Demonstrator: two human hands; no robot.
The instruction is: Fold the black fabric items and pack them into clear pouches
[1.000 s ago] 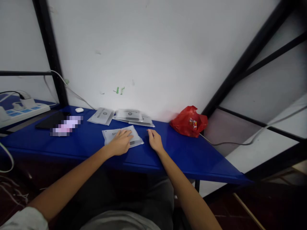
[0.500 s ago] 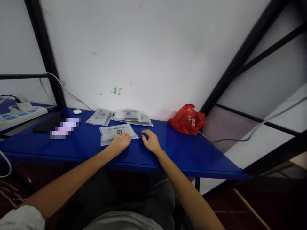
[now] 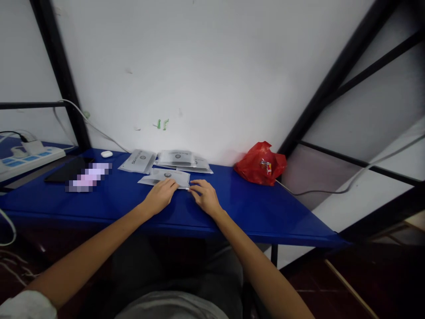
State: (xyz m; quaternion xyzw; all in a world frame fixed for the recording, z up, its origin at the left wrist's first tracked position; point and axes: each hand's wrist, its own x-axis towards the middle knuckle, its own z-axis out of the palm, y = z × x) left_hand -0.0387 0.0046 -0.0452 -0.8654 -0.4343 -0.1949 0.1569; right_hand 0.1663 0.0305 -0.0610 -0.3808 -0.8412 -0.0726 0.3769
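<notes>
head | front pouch (image 3: 175,176): round dark logo (image 3: 168,175), rest unreadable | left fingers (image 3: 170,182) on edge, grip unclear | right fingers (image 3: 200,182) pinching corner

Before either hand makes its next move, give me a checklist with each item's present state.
1. Left hand at the front packet: ok, fingers at its near edge.
2. Right hand at that packet's right corner: ok, fingertips are there.
3. Firm grip by both hands: cannot tell; the undersides of the fingers are hidden.
4. Front packet free of the rear left packet: cannot tell; their edges look very close.
5. Red bag away from both hands: ok, it sits apart, farther right on the blue table.
6. Front packet's seal closed: cannot tell, too small to make out.
</notes>
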